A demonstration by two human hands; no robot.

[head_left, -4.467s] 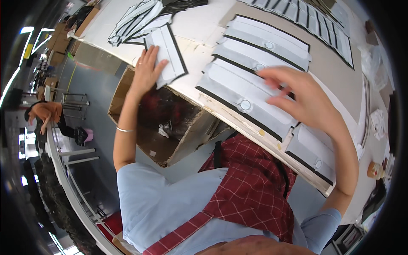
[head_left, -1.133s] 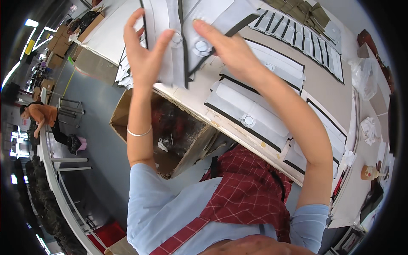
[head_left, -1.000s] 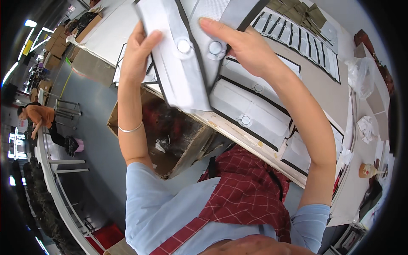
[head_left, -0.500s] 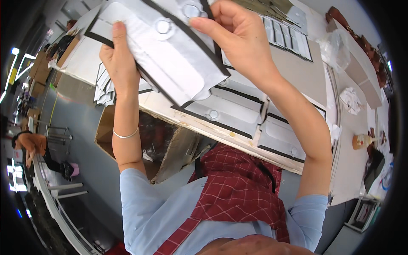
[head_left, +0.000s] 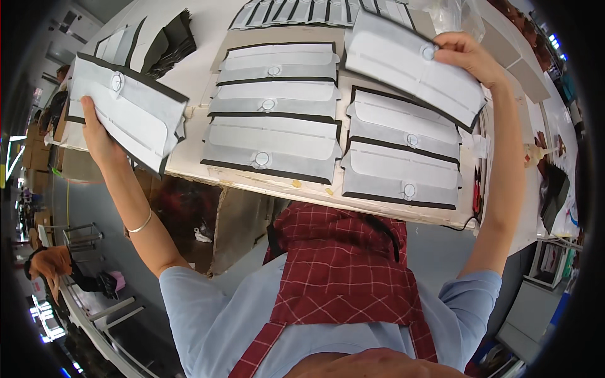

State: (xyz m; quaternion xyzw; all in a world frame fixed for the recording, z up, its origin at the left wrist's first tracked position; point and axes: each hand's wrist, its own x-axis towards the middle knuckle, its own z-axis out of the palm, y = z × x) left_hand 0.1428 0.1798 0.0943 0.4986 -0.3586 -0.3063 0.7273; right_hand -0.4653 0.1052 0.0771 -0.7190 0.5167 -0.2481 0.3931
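Observation:
My left hand (head_left: 103,140) grips a flat white-and-grey panel (head_left: 135,116) with black edging and a round disc, thumb on top, out past the table's left front. Another such panel (head_left: 403,63) hangs tilted from my right hand (head_left: 471,58), pinched by its edge near the disc, above the right column. Below and between my hands, more of these panels lie flat in two columns: three in the middle column (head_left: 274,132) and two in the right column (head_left: 403,165). My left fingers are hidden under the panel.
A row of overlapping panels (head_left: 296,12) lies at the far side. Dark sheets (head_left: 171,43) are stacked at the far left of the table (head_left: 252,186). An open cardboard box (head_left: 230,230) stands below the front edge. A bottle (head_left: 535,154) is at the right.
My hands were close together on overlapping panels at the upper left. Now they are wide apart, one panel in each; the right hand has moved right. More of the table shows.

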